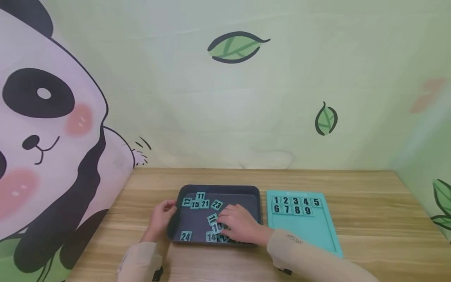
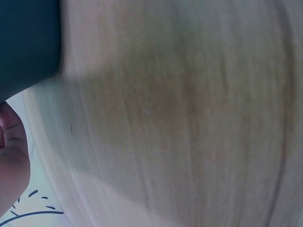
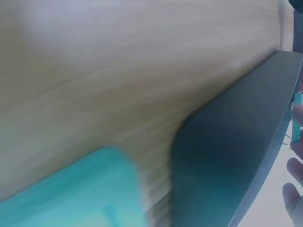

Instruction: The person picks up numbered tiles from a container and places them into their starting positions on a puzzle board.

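Observation:
A dark tray (image 1: 197,228) holds loose teal number tiles, among them the 24 tile (image 1: 185,235), the 23 tile (image 1: 216,205) and the 21 tile (image 1: 204,204). My right hand (image 1: 239,223) is over the tray's right half and pinches the number 10 tile (image 1: 217,228). In the right wrist view a teal tile edge (image 3: 297,118) shows between the fingers. Part of the pile under this hand is hidden. At the tray's left side, my left hand (image 1: 160,219) grips the rim with bent fingers and thumb. Only part of the left hand (image 2: 12,161) appears in its wrist view.
Right of the tray lies a teal board (image 1: 303,227) with tiles 1 to 5 in its top row and 6 to 9 below. Both stand on a wooden table (image 1: 373,219). Behind it hangs a printed backdrop (image 1: 282,86) with a panda and leaves.

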Available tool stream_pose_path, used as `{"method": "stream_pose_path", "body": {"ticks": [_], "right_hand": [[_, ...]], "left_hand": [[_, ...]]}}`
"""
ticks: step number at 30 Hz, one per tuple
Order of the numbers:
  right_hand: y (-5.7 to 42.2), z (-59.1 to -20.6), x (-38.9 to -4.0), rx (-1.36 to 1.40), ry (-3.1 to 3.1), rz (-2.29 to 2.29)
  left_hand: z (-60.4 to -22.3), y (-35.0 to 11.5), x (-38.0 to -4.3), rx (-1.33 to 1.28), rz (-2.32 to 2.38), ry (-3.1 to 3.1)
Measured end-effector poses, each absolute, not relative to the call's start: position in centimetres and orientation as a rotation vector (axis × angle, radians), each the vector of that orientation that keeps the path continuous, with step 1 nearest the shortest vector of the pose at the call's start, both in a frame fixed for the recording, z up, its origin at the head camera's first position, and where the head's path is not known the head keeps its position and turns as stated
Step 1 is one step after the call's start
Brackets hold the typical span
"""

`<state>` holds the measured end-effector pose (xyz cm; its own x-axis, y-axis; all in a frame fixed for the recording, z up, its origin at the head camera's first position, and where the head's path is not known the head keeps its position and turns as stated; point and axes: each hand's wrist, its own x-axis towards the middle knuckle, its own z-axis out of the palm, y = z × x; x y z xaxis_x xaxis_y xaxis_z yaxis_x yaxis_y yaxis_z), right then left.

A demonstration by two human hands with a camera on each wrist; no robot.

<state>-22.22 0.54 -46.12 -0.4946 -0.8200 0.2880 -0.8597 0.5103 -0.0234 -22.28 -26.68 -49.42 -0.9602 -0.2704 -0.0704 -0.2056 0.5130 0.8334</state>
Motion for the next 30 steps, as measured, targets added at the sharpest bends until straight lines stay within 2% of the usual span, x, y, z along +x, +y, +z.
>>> {"method": "stream_pose_path", "body": {"ticks": [14, 30], "right_hand": [[6.8, -46.2, -22.5, 1.360, -2.528, 0.475], [13.2, -47.0, -22.7, 1.031, -2.726, 0.645]], "left_hand": [[-49.5, -27.0, -22.3, 0.420, -1.439, -2.693], [-49.3, -26.8, -22.3, 0.411, -1.428, -2.715]]}}
